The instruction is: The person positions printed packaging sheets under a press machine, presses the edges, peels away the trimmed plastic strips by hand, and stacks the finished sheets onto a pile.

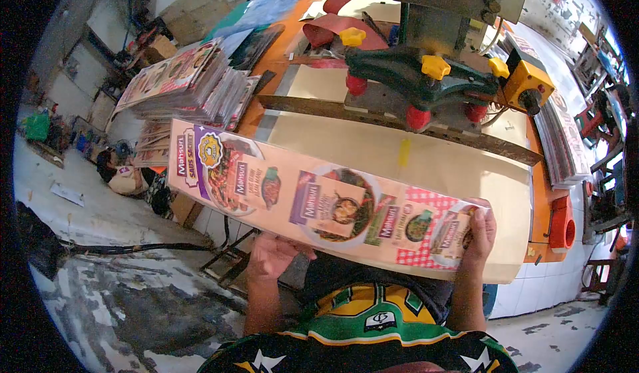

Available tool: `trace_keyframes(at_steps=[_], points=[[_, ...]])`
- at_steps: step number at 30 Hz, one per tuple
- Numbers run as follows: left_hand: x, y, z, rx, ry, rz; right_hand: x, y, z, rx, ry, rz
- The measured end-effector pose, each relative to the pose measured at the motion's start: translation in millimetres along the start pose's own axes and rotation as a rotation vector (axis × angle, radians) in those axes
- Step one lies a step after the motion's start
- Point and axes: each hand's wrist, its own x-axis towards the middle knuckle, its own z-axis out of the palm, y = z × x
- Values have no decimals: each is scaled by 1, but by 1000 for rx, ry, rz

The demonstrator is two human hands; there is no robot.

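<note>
A long printed cardboard strip (286, 206) with food pictures and "Mahsuri" lettering lies slantwise across the view, its left end higher. My right hand (480, 234) grips its right end, with the thumb on the printed face. Under its lower edge, left of the middle, is my left hand (276, 256), closed at the strip's edge with part of its fingers hidden behind it. Beyond the strip stands a press with a green metal arm (393, 73), yellow knobs and red feet, above a long metal bar (399, 125) over a cream board (466, 166).
Stacks of printed sheets (193, 86) rest on the orange table (289, 30) at the left, and another stack (559, 140) lies at the right. A yellow box with a black knob (527, 86) is beside the press. A red holder (562, 223) sits at the right edge.
</note>
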Motion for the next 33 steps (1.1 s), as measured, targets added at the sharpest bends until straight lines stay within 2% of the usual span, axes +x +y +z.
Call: trace_keyframes(at_steps=[2,6,7,8,9,11,12,15,17,19,21,22,23,24,25,27,28,31,33], points=[[-1,2,8,155,125,79,-6,4,20,-12,35,40],[-8,21,6,369,425,137,-9,6,31,57,-75,133],[-8,34,6,373,424,141,-7,2,23,-118,-250,52],[-5,47,4,392,528,271,-6,-1,19,-295,-423,-28],[0,62,0,408,632,401,-5,-3,20,-292,-424,-26],[13,108,4,431,632,545,-3,-13,20,-159,-462,222],[20,130,-6,377,655,592,0,-15,17,-283,-464,249],[53,211,-48,342,717,690,-2,-9,9,-287,-443,253],[87,278,-96,342,767,670,-2,-3,9,-269,-468,240],[106,362,-177,453,596,546,-1,-4,9,-257,-497,225],[158,379,-160,375,862,631,-2,-7,12,-311,-517,208],[174,395,-174,379,860,632,-3,-8,11,-306,-516,208],[186,415,-207,429,874,542,-3,-6,13,-320,-511,205],[196,423,-230,479,887,451,-3,-7,12,-333,-506,203],[205,418,-241,480,883,453,-3,-6,11,-331,-503,200],[220,407,-251,739,1179,331,-4,-5,8,-297,-490,188],[220,404,-252,740,1177,329,-4,-6,7,-298,-488,189],[218,397,-270,1023,1199,224,-4,-6,9,-290,-495,181],[229,400,-292,1003,1236,274,-3,-6,9,-294,-506,188]])
